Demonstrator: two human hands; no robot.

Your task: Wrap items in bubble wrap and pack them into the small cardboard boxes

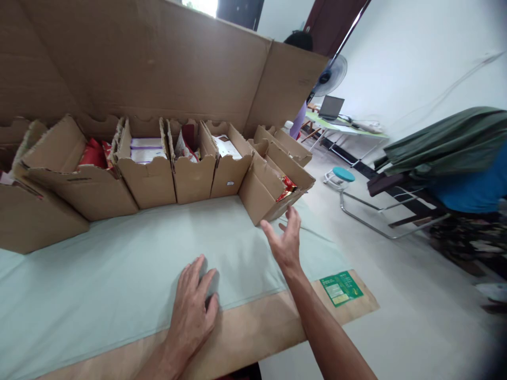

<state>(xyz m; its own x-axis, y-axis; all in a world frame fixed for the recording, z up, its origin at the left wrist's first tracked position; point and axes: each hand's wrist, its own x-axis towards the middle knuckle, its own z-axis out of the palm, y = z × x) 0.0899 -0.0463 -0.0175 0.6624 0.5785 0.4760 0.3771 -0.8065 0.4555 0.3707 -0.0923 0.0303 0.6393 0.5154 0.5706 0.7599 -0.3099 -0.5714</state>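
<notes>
My left hand (195, 301) rests on the pale green cloth (130, 264) near the table's front edge, fingers spread and holding nothing. Farther right, my right hand (285, 241) is raised with thumb and fingers apart, close to the front corner of an open cardboard box (257, 190). Whether its fingertips touch that box I cannot tell. Inside the box lie shiny red-and-gold packets (287, 188). To the left stands a row of similar boxes, with white-and-purple packs (147, 150), a red-and-white patterned packet (186, 145), white packs (226, 146) and red packets (93, 154).
A tall cardboard panel (158, 63) rises behind the boxes. A green printed sheet (341, 288) lies at the table's right corner. Beyond are a chair with a dark green cloth (447, 140), a teal-topped stool (343, 174), a laptop (331, 107) on another table and a fan (335, 76).
</notes>
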